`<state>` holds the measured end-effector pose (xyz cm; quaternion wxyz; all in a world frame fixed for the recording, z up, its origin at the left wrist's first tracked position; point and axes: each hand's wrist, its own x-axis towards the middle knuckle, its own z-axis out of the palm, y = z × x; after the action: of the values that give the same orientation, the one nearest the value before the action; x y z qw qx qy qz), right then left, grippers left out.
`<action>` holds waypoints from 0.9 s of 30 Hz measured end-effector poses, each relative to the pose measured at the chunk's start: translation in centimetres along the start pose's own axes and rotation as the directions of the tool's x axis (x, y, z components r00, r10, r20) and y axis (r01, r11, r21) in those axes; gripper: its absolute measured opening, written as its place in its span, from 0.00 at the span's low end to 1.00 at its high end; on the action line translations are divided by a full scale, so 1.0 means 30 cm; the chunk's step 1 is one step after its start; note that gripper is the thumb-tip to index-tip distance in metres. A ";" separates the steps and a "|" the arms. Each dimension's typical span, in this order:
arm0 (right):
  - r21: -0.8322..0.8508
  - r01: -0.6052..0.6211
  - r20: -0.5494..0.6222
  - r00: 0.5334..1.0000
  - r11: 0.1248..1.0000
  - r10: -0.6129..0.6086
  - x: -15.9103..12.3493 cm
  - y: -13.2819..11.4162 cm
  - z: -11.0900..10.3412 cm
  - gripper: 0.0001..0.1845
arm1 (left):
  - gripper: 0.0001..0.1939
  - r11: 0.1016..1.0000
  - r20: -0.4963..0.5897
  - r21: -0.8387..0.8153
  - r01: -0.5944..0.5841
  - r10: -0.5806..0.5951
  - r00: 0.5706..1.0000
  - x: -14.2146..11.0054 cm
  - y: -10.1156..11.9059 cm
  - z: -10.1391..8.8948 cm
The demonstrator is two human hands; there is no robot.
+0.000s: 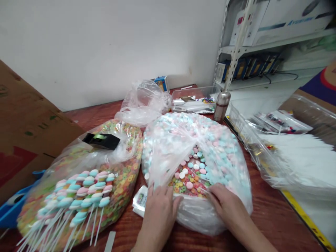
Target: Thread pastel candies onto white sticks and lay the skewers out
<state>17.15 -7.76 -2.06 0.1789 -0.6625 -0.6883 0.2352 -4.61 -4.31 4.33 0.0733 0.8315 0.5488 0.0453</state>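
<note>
Our left hand (157, 217) and right hand (227, 204) lie half-curled on a large clear plastic bag of round pink-and-blue candies (223, 150), fingers spread on its thin film, though we cannot tell how firmly they pinch. Just beyond the fingertips, a V-shaped opening (190, 175) shows the candies inside. Soft, spread fingers suit this film, easing strain on the opening. Left of our fingers lies a second clear bag of multicoloured ring candies (123, 171).

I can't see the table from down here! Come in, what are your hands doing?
Left hand and right hand on the plastic bag of pastel candies, at its opening. Small printed packet beside left hand.
</note>
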 end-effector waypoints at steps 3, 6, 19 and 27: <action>0.258 0.008 -0.059 0.998 0.966 0.008 0.043 0.000 -0.053 0.16 | 0.12 0.981 -0.141 -0.194 -0.020 -0.007 0.990 0.043 0.000 -0.005; 0.405 0.024 -0.073 0.997 0.914 0.006 0.064 -0.036 -0.070 0.16 | 0.13 0.835 -0.165 -0.546 -0.070 -0.025 0.986 0.085 0.046 0.003; 0.629 0.118 -0.095 0.993 0.768 -0.075 0.077 -0.073 -0.071 0.14 | 0.05 0.124 0.145 -0.977 0.176 -0.227 0.963 0.167 0.133 0.022; 0.922 -0.186 0.162 0.982 0.341 0.096 0.061 -0.101 -0.060 0.23 | 0.09 0.614 -0.511 -0.578 -0.537 0.240 0.825 0.118 0.063 -0.064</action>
<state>15.56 -5.80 1.00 0.4749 -0.4904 -0.3795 0.6245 -1.81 -1.65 6.53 0.2623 0.8140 0.2942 0.4267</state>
